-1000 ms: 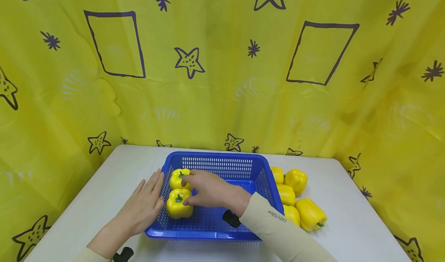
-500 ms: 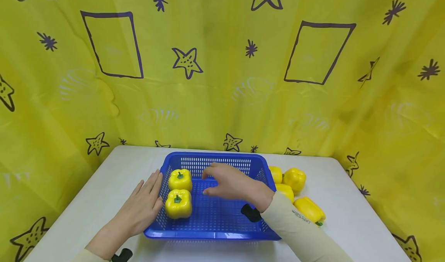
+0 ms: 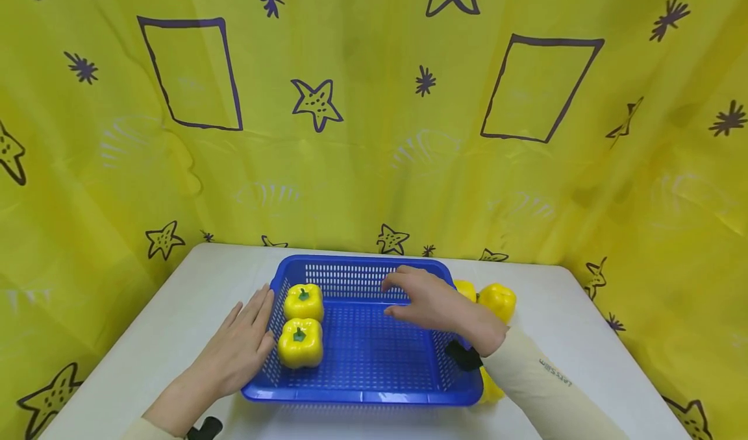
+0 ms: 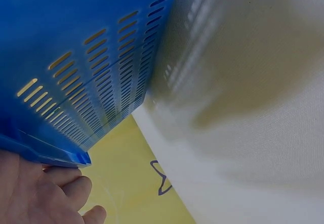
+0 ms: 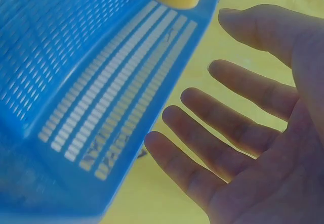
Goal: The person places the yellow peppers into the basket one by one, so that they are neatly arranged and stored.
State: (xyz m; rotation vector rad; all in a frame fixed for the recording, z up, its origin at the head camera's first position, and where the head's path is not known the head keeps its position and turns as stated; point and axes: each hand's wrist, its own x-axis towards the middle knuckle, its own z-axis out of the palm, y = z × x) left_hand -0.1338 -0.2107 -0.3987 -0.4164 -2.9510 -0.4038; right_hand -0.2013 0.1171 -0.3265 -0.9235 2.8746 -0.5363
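Lying on the white table (image 3: 590, 349), just past the right wall of the blue basket (image 3: 362, 396): loose yellow peppers (image 3: 498, 302), partly covered by the right arm (image 3: 546, 375), some on its far side and one showing on its near side. Count and long axes cannot be read. Relative to the right hand (image 3: 423, 297), they lie to its right, opposite to where its fingers point, with the basket wall between. Right fingers spread and lightly bent, over the basket's right half; nothing held. Of the two hands, the right is clearly nearer. Inside the basket, along its left wall: two upright peppers (image 3: 300, 349), stems up, one behind the other, well apart from the right hand. Left hand (image 3: 236, 346), fingers straight, rests along that wall's rim from outside.
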